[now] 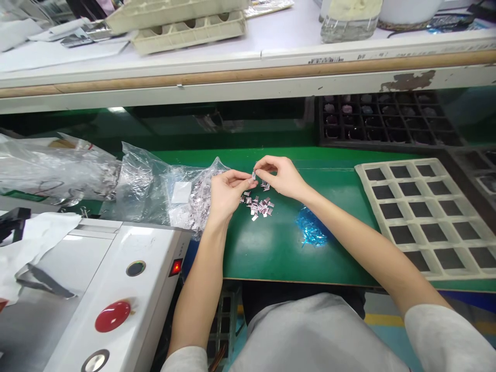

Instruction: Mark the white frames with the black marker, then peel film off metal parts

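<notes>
My left hand (227,194) and my right hand (284,177) meet over the green work surface, fingertips close together. Both are closed in a pinch around one small silvery metal piece (253,174), upright between them; its exact kind is too small to make out. Just below the fingers lies a loose pile of similar small silvery-pink pieces (260,207). A few more sit under my right fingers, partly hidden. Beside my left hand, an opened clear plastic bag (199,199) holds many such pieces. A heap of shiny blue strips (311,228) lies near my right forearm.
A pale compartment tray (416,181) lies at right, with a dark tray (387,121) of small items behind it. On the left stands a grey machine (151,243) with a red button (112,316). A white shelf (287,64) runs across above the surface.
</notes>
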Tool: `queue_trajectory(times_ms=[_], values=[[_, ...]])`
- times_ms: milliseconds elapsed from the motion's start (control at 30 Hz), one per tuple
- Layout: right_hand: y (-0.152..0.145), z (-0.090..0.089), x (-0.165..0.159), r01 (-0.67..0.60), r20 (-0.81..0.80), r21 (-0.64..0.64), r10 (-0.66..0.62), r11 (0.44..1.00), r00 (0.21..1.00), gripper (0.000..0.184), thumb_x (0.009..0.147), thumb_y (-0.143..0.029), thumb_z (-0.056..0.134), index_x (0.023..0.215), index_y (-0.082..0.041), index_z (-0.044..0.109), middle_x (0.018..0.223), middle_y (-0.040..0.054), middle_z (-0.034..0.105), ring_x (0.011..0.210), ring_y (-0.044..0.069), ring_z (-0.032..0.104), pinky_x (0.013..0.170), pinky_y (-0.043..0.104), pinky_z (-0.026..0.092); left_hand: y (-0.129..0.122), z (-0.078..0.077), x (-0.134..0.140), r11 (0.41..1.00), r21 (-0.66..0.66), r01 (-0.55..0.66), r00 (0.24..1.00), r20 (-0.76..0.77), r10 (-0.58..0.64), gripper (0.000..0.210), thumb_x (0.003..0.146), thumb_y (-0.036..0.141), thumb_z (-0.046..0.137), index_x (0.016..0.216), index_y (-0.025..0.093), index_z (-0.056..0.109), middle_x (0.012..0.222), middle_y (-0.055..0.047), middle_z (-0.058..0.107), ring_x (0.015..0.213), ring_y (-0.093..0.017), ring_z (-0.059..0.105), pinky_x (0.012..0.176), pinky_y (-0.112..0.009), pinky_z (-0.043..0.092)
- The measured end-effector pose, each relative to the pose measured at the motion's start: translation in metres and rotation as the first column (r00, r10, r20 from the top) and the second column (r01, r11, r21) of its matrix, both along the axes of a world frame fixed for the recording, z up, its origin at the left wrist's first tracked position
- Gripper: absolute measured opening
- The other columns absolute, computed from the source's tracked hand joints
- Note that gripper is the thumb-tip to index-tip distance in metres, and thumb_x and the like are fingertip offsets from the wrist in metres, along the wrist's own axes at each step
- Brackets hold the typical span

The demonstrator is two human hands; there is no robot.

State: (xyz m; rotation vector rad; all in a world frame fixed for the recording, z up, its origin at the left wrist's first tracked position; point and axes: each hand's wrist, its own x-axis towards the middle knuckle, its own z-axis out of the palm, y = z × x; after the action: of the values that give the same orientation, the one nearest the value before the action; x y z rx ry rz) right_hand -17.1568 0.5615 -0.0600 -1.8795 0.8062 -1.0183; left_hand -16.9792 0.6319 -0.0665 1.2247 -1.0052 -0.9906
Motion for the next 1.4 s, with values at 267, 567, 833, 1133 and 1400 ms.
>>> queue_trajectory(times_ms=[267,567,833,1133,1400], values=[[-0.005,-0.002,-0.005,-0.138,-0.008,0.043,0.139,0.989,0.99,0.024,0.087,-0.012,0.071,0.11,-0.019,0.075,0.091,0.0002,0.077,0.081,0.016,0.072,0.077,0.029,0.057,0.001,0.001,-0.001,0.998,0.031,0.047,0.998,0.047,-0.048,0.033,0.065,0.034,0.101,0.086,0.017,0.081,0.081,-0.009,0.083,0.082,-0.028,0.085,0.088,-0.04,0.071],[-0.002,0.0,-0.013,-0.165,-0.144,-0.061,0.155,0.984,0.977,0.02,0.084,-0.002,0.067,0.097,-0.016,0.073,0.081,-0.0034,0.073,0.075,0.013,0.064,0.074,0.025,0.045,0.004,0.002,-0.005,0.996,0.087,0.034,0.984,0.174,-0.049,0.033,0.062,0.028,0.097,0.088,0.018,0.08,0.084,-0.005,0.084,0.081,-0.026,0.085,0.087,-0.036,0.072],[-0.002,0.006,-0.021,-0.253,-0.214,-0.085,0.23,0.964,0.949,0.012,0.087,-0.009,0.062,0.09,-0.019,0.068,0.081,-0.002,0.071,0.079,0.017,0.062,0.076,0.028,0.044,0.002,-0.005,-0.005,0.995,0.101,-0.028,0.977,0.213,0.006,0.034,0.055,0.028,0.096,0.084,0.024,0.078,0.081,-0.002,0.084,0.082,-0.03,0.086,0.095,-0.045,0.073],[-0.002,-0.003,-0.019,-0.289,-0.563,-0.119,0.174,0.95,0.808,0.021,0.089,-0.003,0.058,0.088,-0.018,0.073,0.099,0.0075,0.077,0.097,0.025,0.069,0.087,0.033,0.049,0.005,-0.008,-0.004,0.994,-0.026,-0.109,0.939,0.326,0.112,0.023,0.065,0.041,0.094,0.085,0.036,0.082,0.09,0.006,0.085,0.091,-0.034,0.086,0.107,-0.068,0.068],[-0.007,0.011,-0.057,0.073,-0.771,-0.377,-0.356,0.924,0.529,0.033,0.098,-0.009,0.06,0.127,-0.017,0.076,0.139,0.0185,0.069,0.137,0.04,0.057,0.109,0.057,0.053,-0.002,-0.018,0.0,0.994,-0.055,-0.092,0.924,0.368,0.105,0.034,0.071,0.045,0.091,0.094,0.023,0.079,0.09,-0.004,0.083,0.086,-0.031,0.085,0.089,-0.053,0.075]])
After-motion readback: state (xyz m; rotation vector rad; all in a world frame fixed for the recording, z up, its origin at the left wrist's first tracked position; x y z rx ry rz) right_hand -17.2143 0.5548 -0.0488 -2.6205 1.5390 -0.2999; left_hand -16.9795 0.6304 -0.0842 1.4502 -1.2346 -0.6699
